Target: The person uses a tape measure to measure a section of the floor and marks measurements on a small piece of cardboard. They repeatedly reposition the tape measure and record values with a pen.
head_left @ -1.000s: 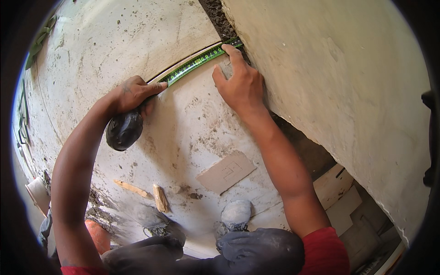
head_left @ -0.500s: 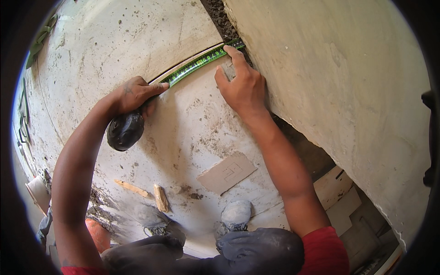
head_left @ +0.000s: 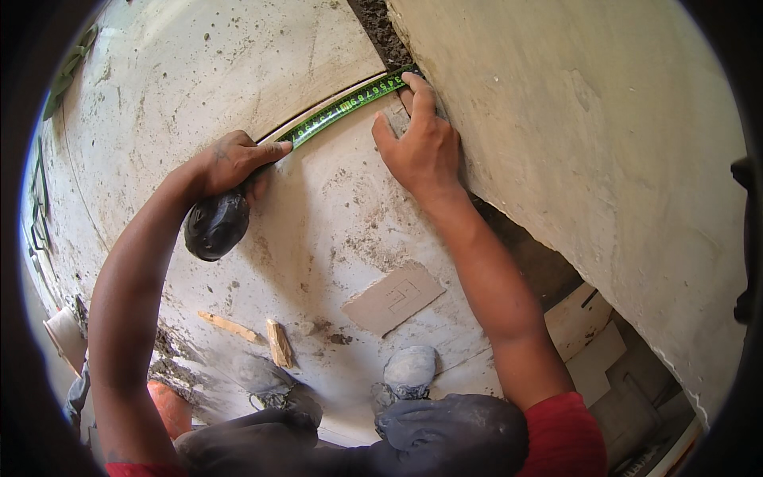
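A green tape measure [head_left: 334, 111] with dark markings is stretched in a slight curve along the edge of a pale slab [head_left: 262, 56]. My left hand [head_left: 234, 163] is closed on its left part, with the thumb lying along the blade. The tape's case is not visible. My right hand [head_left: 425, 143] holds the tape's far end with the index finger, beside the upright wall, while the thumb stands apart below. Under my left wrist is a shiny black rounded object [head_left: 216, 228] whose kind I cannot make out.
A pale wall panel [head_left: 580, 143] rises on the right, with a dark gap [head_left: 524, 254] along its base. On the dirty floor lie a cardboard-like piece [head_left: 393, 298] with drawn lines, two wood scraps [head_left: 278, 343] and an orange object [head_left: 169, 408]. A white bucket [head_left: 65, 330] stands far left.
My right index finger has slid outward along the tape toward the wall, and the tape's end has shifted slightly. My left hand has barely moved.
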